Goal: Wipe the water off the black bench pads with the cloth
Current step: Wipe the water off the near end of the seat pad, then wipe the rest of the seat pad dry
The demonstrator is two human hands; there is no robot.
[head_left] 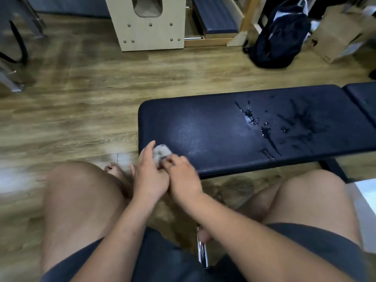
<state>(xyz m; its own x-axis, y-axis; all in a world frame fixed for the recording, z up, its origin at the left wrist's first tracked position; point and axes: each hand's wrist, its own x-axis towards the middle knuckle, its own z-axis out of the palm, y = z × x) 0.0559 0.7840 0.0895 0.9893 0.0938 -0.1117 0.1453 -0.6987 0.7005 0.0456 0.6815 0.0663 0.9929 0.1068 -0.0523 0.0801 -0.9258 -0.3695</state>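
A long black bench pad [213, 127] lies across the view, with water drops and streaks [270, 127] on its right half. A second black pad [364, 98] adjoins it at the far right edge. A small grey-white cloth [160, 152] is bunched at the pad's near left corner. My left hand [149, 176] and my right hand [183, 176] both grip the cloth, pressed close together, the left fingers wrapped over its left side. The cloth is mostly hidden by my fingers.
I sit with bare knees either side of my arms over a wood floor. A pale wooden box [150, 23], a blue-padded wooden platform [215, 17], a dark backpack [282, 37] and a cardboard box [337, 35] stand beyond the bench.
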